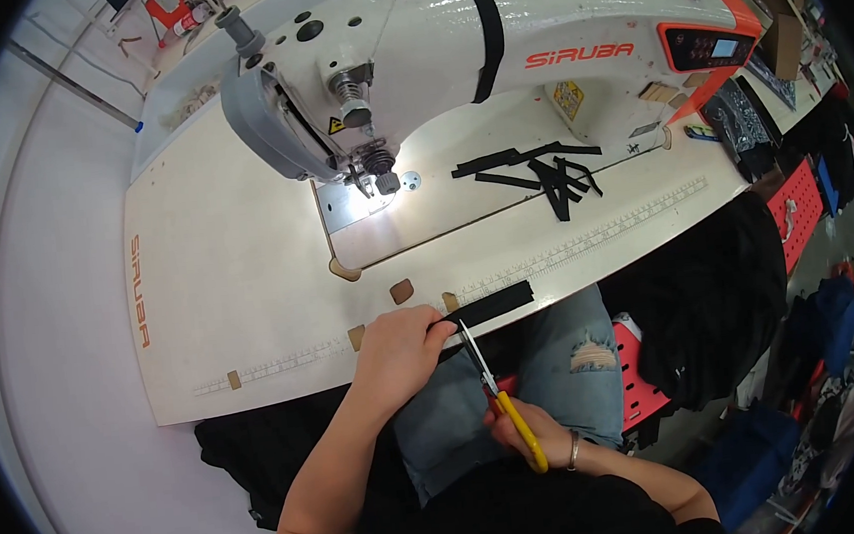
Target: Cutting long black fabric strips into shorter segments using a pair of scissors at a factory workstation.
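My left hand grips the end of a folded black fabric strip at the table's front edge, thumb and fingers pressed on it. My right hand holds scissors with yellow handles just below the edge, over my lap, blades pointing up against the strip beside my left fingertips. Several short black strips lie scattered on the sewing machine bed to the upper right. A white sewing machine stands behind them, its needle area lit.
The white table carries a printed ruler along its front. Black cloth hangs at the right beside red perforated panels. More black cloth hangs at the lower left. A white wall is on the left; piled garments are at far right.
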The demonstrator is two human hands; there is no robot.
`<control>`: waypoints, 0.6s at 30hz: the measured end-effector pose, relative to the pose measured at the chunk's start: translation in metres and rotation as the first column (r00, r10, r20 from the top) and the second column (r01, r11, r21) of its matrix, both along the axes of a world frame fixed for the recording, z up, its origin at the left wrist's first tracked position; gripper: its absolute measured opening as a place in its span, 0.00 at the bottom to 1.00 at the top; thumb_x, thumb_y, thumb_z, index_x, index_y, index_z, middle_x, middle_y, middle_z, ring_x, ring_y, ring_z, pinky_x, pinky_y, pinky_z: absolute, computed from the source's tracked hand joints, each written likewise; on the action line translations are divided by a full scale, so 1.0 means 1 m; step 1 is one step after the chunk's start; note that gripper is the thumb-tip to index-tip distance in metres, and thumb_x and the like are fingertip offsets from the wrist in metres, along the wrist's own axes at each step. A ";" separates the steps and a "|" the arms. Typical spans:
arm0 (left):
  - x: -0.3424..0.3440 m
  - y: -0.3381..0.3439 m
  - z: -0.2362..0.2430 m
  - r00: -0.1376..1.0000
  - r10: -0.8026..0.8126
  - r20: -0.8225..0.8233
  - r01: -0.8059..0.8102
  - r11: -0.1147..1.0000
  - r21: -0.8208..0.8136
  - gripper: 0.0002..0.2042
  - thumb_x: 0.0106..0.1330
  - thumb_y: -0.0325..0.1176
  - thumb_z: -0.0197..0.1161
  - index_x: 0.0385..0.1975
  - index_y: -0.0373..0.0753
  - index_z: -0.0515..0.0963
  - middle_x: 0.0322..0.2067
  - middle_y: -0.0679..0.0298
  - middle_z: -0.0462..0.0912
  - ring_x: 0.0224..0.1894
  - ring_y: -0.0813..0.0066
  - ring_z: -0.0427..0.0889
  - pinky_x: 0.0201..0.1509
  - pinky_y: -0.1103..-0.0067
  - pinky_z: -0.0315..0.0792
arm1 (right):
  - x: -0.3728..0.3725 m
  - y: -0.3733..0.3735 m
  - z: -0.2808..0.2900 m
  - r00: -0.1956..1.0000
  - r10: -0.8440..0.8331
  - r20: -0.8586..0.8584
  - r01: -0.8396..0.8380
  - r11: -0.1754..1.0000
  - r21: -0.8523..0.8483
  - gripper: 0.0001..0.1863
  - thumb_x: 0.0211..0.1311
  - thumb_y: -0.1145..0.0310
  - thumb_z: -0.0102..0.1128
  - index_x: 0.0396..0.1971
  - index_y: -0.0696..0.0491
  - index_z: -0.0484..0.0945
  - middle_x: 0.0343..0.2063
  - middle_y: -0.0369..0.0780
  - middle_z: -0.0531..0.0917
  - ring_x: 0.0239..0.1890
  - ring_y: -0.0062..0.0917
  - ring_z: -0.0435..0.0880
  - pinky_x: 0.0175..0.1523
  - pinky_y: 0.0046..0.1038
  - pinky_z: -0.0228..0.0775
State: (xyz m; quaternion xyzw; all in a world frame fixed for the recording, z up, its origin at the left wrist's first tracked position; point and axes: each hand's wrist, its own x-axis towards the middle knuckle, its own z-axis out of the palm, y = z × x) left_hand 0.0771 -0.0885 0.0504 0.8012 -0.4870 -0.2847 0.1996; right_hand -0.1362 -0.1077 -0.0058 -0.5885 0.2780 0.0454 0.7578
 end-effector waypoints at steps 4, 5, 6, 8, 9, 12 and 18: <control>0.000 0.001 0.001 1.000 0.002 0.000 -0.002 1.000 -0.001 0.11 0.56 0.37 0.56 0.23 0.34 0.76 0.20 0.53 0.76 0.26 0.54 0.76 0.31 0.67 0.68 | 0.002 0.003 -0.003 1.000 -0.016 0.003 0.016 1.000 -0.020 0.21 0.61 0.50 0.44 0.33 0.57 0.67 0.22 0.43 0.74 0.25 0.31 0.75 0.32 0.28 0.65; 0.001 0.001 0.000 1.000 0.005 0.000 -0.005 1.000 0.000 0.11 0.56 0.37 0.56 0.23 0.34 0.76 0.20 0.53 0.76 0.26 0.54 0.76 0.31 0.67 0.68 | 0.002 0.001 -0.002 1.000 -0.014 0.003 0.014 1.000 -0.019 0.21 0.61 0.50 0.44 0.33 0.57 0.67 0.22 0.43 0.74 0.25 0.31 0.75 0.32 0.28 0.65; 0.002 0.002 -0.001 1.000 -0.002 0.001 0.002 1.000 -0.010 0.10 0.56 0.36 0.57 0.24 0.35 0.76 0.19 0.54 0.76 0.25 0.55 0.75 0.29 0.70 0.68 | 0.003 -0.002 0.000 1.000 0.016 -0.022 -0.016 1.000 -0.010 0.22 0.61 0.50 0.44 0.33 0.57 0.67 0.22 0.43 0.74 0.24 0.32 0.75 0.32 0.28 0.65; 0.003 0.003 -0.003 1.000 -0.004 0.005 0.004 1.000 -0.019 0.09 0.55 0.36 0.58 0.25 0.35 0.77 0.19 0.55 0.76 0.23 0.57 0.75 0.28 0.72 0.68 | 0.005 -0.002 0.002 0.998 0.052 -0.044 -0.052 0.999 0.000 0.22 0.61 0.50 0.44 0.33 0.58 0.67 0.21 0.43 0.74 0.24 0.32 0.75 0.32 0.28 0.66; 0.003 0.003 -0.004 1.000 -0.007 0.004 0.007 1.000 -0.023 0.09 0.55 0.36 0.58 0.25 0.35 0.77 0.19 0.55 0.76 0.23 0.57 0.75 0.28 0.72 0.68 | 0.006 -0.001 0.002 0.999 0.020 -0.029 -0.021 0.999 -0.032 0.22 0.61 0.49 0.44 0.33 0.58 0.67 0.21 0.43 0.74 0.24 0.32 0.75 0.31 0.29 0.66; 0.003 0.003 -0.002 1.000 -0.007 -0.002 0.007 1.000 -0.015 0.10 0.55 0.36 0.58 0.25 0.35 0.77 0.19 0.55 0.76 0.23 0.56 0.75 0.28 0.72 0.68 | 0.007 -0.002 0.000 0.999 0.009 -0.035 -0.010 0.999 -0.041 0.23 0.61 0.49 0.45 0.33 0.58 0.67 0.21 0.43 0.74 0.24 0.33 0.75 0.32 0.29 0.66; 0.004 0.004 -0.002 1.000 -0.003 -0.024 0.002 1.000 -0.017 0.10 0.55 0.36 0.58 0.24 0.35 0.77 0.19 0.54 0.76 0.24 0.56 0.75 0.28 0.72 0.68 | 0.011 0.000 -0.002 1.000 -0.025 0.000 0.025 0.997 -0.076 0.21 0.60 0.52 0.47 0.34 0.59 0.67 0.23 0.45 0.75 0.26 0.35 0.76 0.33 0.29 0.67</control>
